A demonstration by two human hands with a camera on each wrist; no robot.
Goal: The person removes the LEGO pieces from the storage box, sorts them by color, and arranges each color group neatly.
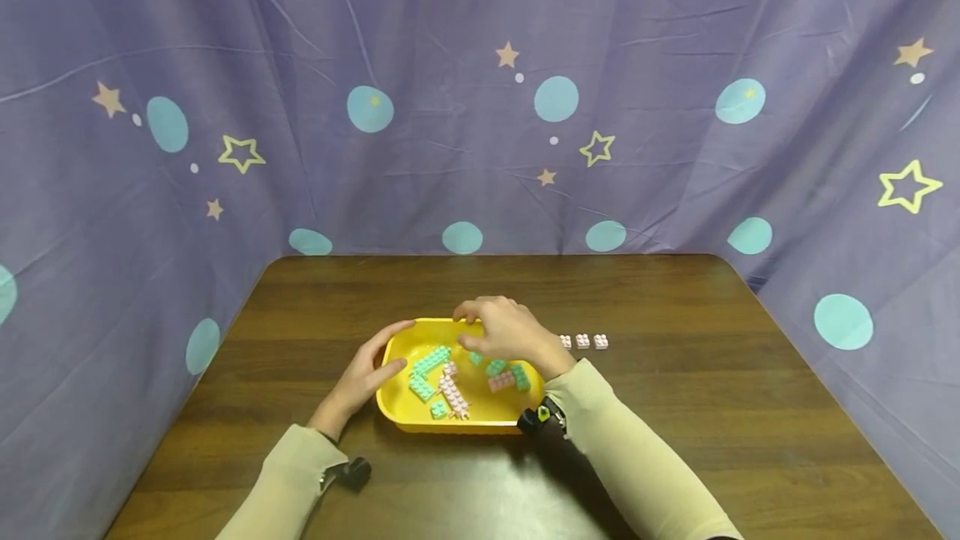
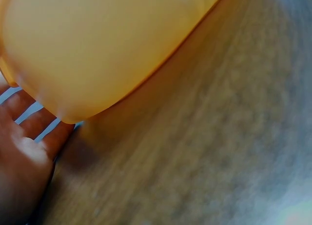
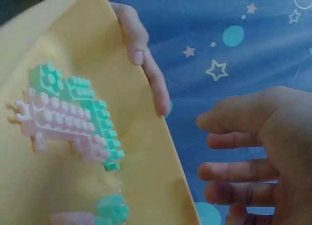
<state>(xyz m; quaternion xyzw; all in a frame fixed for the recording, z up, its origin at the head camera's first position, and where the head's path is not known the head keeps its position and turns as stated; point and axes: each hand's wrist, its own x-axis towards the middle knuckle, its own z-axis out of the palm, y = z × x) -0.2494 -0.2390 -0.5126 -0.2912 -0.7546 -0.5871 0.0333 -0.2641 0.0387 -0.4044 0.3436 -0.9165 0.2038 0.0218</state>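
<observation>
Bricks (image 1: 453, 396) sit in tray (image 1: 465, 427), left hand (image 1: 366, 371) gripping rim; right hand (image 1: 504, 330) hovers, fingers loose, empty. Likely reaching step; next probably needs a pinch.

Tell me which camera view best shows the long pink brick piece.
The right wrist view: the long pink brick piece appears close up there, its studs distinct. The head view shows it much smaller, lying inside the yellow tray. The left wrist view shows the tray's outside, not the piece.
</observation>
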